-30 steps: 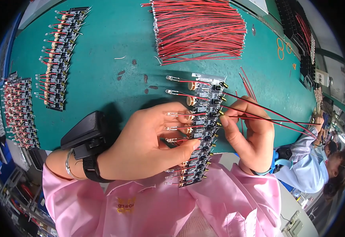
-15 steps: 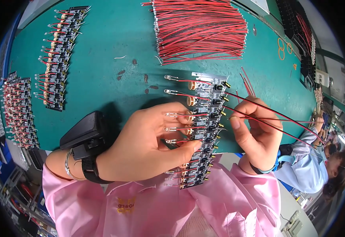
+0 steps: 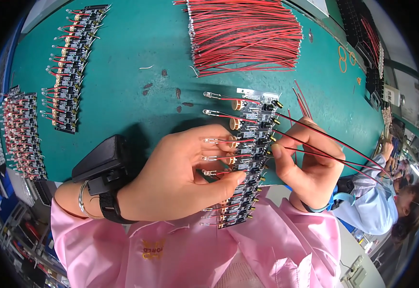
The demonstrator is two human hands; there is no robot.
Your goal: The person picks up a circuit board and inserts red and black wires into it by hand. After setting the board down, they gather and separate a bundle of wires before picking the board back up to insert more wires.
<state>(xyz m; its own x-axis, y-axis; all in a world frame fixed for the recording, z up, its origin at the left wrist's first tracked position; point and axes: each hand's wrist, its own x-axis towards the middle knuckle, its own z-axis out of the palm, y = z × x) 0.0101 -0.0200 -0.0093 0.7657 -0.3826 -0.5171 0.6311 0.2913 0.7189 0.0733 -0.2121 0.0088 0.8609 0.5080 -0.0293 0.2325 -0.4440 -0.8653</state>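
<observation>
My left hand (image 3: 180, 173) grips a long strip of joined black circuit boards (image 3: 255, 128), thumb on top and fingers behind its left side. Clear LEDs on red wires (image 3: 214, 113) stick out along that side, next to round copper-coloured parts. Small brass-coloured pieces line the right edge. Two red-and-black wires (image 3: 332, 130) run from the upper right edge out to the right. My right hand (image 3: 310, 165) is closed in a pinch on another thin wire (image 3: 303, 151), its fingertips close against the strip's right edge. The wire's tip is hidden by my fingers.
A big bundle of red-and-black wires (image 3: 245, 38) lies at the back. Loose wires (image 3: 301, 98) rest right of the strip. More board strips (image 3: 70, 67) and a stacked pile (image 3: 23, 137) sit at left. Rubber bands (image 3: 342, 60) lie at right; a co-worker in light blue (image 3: 372, 206) sits beyond.
My right hand has moved left with the wire, bringing its fingertips up to the strip's edge. The strip's upper end has shifted slightly right.
</observation>
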